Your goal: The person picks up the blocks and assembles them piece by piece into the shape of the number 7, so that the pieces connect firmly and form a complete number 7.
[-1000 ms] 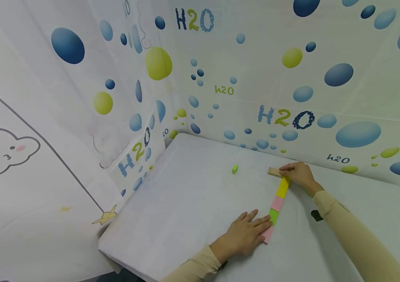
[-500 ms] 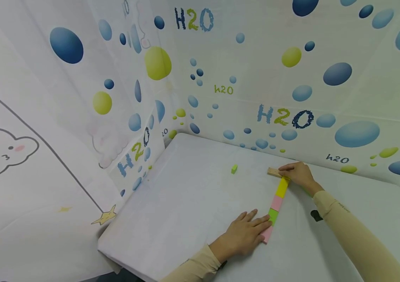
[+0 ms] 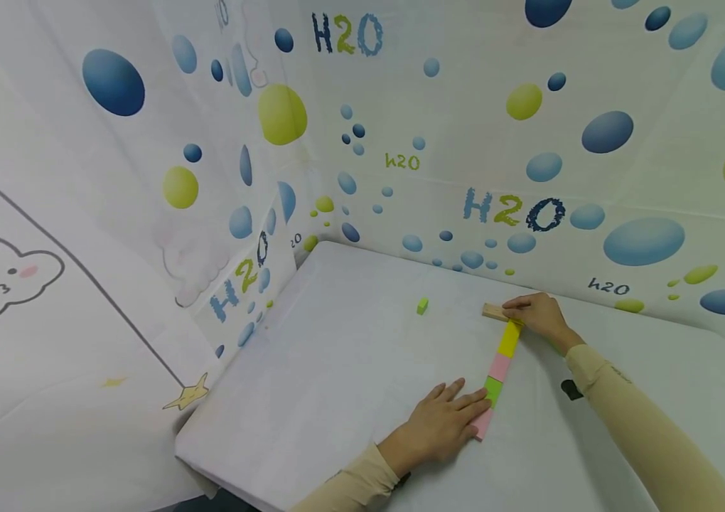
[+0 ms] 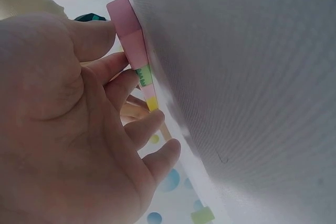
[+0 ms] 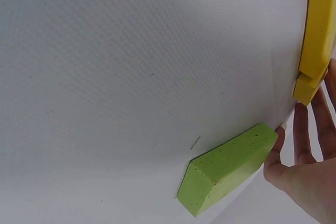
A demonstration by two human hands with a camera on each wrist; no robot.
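A straight row of coloured blocks runs along the white table, with a pink block (image 3: 481, 425) at the near end, then a green block (image 3: 493, 390), a pink one (image 3: 499, 368) and a yellow block (image 3: 509, 340). My left hand (image 3: 439, 427) rests beside the near end, its spread fingers touching the near pink and green blocks. At the far end my right hand (image 3: 538, 315) has curled fingers on a short yellow block (image 5: 305, 88); its thumb is hidden. A plain wooden block (image 3: 494, 311) lies crosswise against these fingertips.
A small bright green block (image 3: 423, 306) stands apart, left of the row. Another green block (image 5: 226, 171) lies under the right wrist. A small dark object (image 3: 571, 390) lies beside the right forearm. Bubble-printed curtains (image 3: 401, 213) border the table's back and left side.
Both hands and the blocks keep their places against each other. The head view has shifted slightly, so everything appears a little further left.
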